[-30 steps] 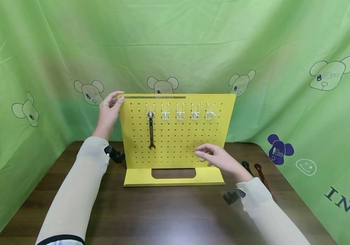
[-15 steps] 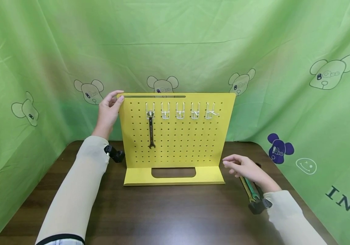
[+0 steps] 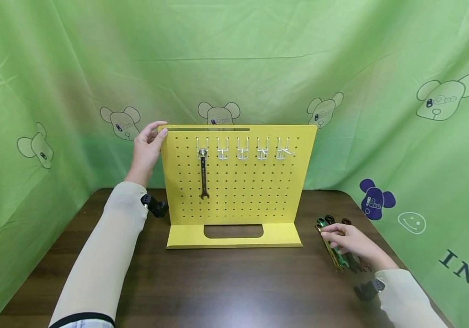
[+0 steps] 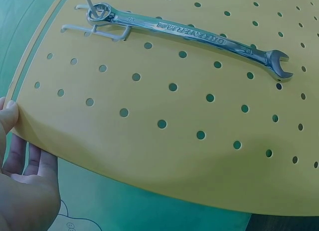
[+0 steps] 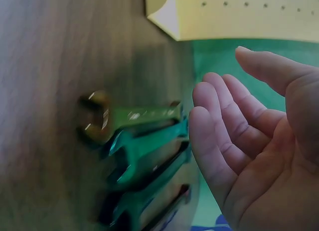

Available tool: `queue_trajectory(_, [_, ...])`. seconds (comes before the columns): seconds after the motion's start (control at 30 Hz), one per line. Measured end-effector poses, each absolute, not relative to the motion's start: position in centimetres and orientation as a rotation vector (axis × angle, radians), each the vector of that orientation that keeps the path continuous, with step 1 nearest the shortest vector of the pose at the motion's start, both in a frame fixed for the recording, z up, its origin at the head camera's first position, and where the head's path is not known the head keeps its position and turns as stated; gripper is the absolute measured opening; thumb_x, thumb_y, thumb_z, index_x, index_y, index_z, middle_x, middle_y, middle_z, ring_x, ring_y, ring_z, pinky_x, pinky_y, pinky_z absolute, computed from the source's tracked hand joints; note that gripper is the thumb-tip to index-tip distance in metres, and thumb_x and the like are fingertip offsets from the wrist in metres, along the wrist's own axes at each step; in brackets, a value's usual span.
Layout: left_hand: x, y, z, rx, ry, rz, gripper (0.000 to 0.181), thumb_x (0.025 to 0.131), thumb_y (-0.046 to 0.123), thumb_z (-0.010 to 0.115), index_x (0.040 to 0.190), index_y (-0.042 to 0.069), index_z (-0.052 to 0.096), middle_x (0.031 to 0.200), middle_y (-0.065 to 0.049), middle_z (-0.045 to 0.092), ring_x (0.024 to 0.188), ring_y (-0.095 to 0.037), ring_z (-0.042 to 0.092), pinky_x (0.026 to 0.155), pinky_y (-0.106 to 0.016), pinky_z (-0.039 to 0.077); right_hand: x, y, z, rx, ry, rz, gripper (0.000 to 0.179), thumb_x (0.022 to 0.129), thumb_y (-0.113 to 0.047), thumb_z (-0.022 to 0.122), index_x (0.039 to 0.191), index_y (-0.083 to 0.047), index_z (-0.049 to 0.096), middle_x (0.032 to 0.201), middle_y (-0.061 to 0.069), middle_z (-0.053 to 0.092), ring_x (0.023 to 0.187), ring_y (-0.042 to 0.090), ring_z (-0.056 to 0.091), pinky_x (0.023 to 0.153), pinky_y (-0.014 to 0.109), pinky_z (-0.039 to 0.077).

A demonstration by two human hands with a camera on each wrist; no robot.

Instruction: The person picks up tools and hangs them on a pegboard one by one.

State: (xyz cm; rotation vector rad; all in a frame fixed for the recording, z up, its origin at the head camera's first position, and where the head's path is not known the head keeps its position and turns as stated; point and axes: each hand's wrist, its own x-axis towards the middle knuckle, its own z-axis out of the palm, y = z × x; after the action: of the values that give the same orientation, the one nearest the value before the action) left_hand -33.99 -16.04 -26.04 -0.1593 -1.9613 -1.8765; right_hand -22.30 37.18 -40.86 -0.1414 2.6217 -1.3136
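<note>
My left hand [image 3: 146, 152] holds the upper left corner of the yellow pegboard [image 3: 255, 181], thumb on the front face and fingers behind. A silver combination wrench [image 4: 189, 31] hangs by its ring end from the leftmost hook. On the table to the right of the board lie several combination wrenches side by side, among them a gold one [image 5: 144, 114], a green one [image 5: 149, 141] and a dark one [image 3: 329, 219]. Over them hovers my right hand [image 3: 357, 243], fingers loosely bent, thumb apart and nothing in its grasp.
More white wire hooks [image 3: 242, 155] line the upper part of the board, carrying nothing. The board's base [image 3: 185, 234] stands on a dark wooden table [image 3: 226, 282]. A green printed curtain [image 3: 259, 54] surrounds the table at the back and sides.
My right hand has moved from in front of the pegboard to the right and down, over the wrenches. My left hand stays at the board's corner.
</note>
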Motion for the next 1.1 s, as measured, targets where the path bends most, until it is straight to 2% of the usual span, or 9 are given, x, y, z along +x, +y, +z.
queue_trajectory(0.13, [-34.0, -16.1, -26.0, -0.160, -1.965, -1.877, 0.032, 0.101, 0.027, 0.062, 0.132, 0.019, 0.065, 0.105, -0.001, 0.061, 0.090, -0.013, 0.056, 0.077, -0.023, 0.049, -22.3, 38.1, -41.8, -0.113, 2.610, -1.311, 0.051, 0.101, -0.023, 0.061, 0.132, 0.016, 0.049, 0.113, 0.022, 0.067, 0.092, 0.027, 0.065, 0.071, 0.040, 0.057])
queue_trajectory(0.47, [-34.0, -16.1, -26.1, -0.170, -1.964, -1.868, 0.033, 0.100, 0.028, 0.063, 0.132, 0.018, 0.065, 0.102, 0.000, 0.059, 0.088, -0.012, 0.053, 0.075, -0.023, 0.047, -22.8, 39.4, -43.8, -0.054, 2.589, -1.327, 0.048, 0.101, -0.019, 0.061, 0.130, 0.018, 0.050, 0.107, 0.016, 0.070, 0.088, 0.022, 0.063, 0.069, 0.036, 0.057])
queue_trajectory(0.63, [-34.0, -16.1, -26.1, -0.170, -1.963, -1.875, 0.033, 0.100, 0.028, 0.063, 0.132, 0.019, 0.065, 0.103, 0.000, 0.059, 0.089, -0.012, 0.053, 0.076, -0.023, 0.047, -23.0, 39.5, -44.3, -0.014, 2.616, -1.304, 0.047, 0.099, -0.018, 0.063, 0.128, 0.018, 0.051, 0.098, 0.011, 0.070, 0.083, 0.021, 0.061, 0.068, 0.035, 0.057])
queue_trajectory(0.97, [-34.1, -16.0, -26.1, -0.173, -1.959, -1.867, 0.034, 0.100, 0.027, 0.063, 0.132, 0.017, 0.065, 0.103, 0.001, 0.059, 0.090, -0.012, 0.054, 0.077, -0.024, 0.048, -23.6, 39.2, -44.4, 0.099, 2.716, -1.184, 0.032, 0.092, -0.018, 0.074, 0.107, 0.008, 0.065, 0.079, 0.003, 0.068, 0.071, 0.018, 0.061, 0.061, 0.032, 0.057])
queue_trajectory(1.1, [-34.1, -16.1, -26.1, -0.166, -1.961, -1.865, 0.033, 0.100, 0.027, 0.064, 0.132, 0.019, 0.066, 0.104, 0.001, 0.059, 0.090, -0.012, 0.054, 0.077, -0.024, 0.048, -23.5, 38.9, -44.2, 0.113, 2.763, -1.113, 0.028, 0.090, -0.025, 0.077, 0.096, 0.002, 0.070, 0.075, 0.003, 0.066, 0.069, 0.017, 0.062, 0.061, 0.031, 0.057])
